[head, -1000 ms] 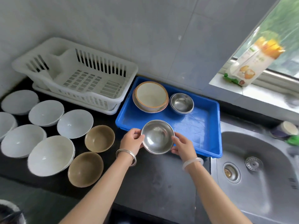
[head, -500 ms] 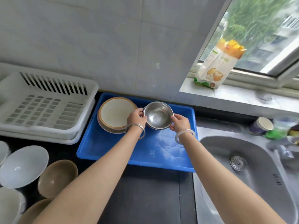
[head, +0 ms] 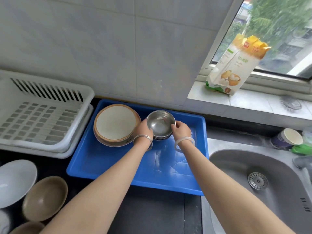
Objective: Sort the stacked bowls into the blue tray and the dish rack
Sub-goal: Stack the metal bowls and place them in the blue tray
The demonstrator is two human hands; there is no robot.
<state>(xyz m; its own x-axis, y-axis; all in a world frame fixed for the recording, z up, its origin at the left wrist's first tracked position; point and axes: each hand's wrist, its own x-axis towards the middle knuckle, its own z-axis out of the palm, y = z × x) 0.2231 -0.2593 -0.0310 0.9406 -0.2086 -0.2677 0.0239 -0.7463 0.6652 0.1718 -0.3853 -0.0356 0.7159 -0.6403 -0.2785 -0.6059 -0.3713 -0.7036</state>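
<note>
We see a black table (head: 152, 213) with a grey sink (head: 233, 168) on its right side. A white dish rack (head: 33, 122) stands at the far left, by the wall. Just beside it is the blue tray (head: 135, 166), between the rack and the sink.

In the far left part of the tray is a stack of big bowls with tan rims (head: 116, 122). Just to the right of it, also in the tray, is a small stack of shiny steel bowls (head: 160, 137). The top steel bowl (head: 160, 124) sits in that stack.

On the table to the near left we see a white bowl (head: 15, 179) and a brown bowl (head: 44, 197) close together. A tall food bag (head: 234, 68) stands on the window sill.

Our left hand (head: 143, 128) holds the left edge of the top steel bowl, with its fingers bent round the rim. Our right hand (head: 181, 130) holds the right edge the same way. A silver bangle (head: 143, 140) is on the left wrist and a white bangle (head: 184, 142) on the right one.
</note>
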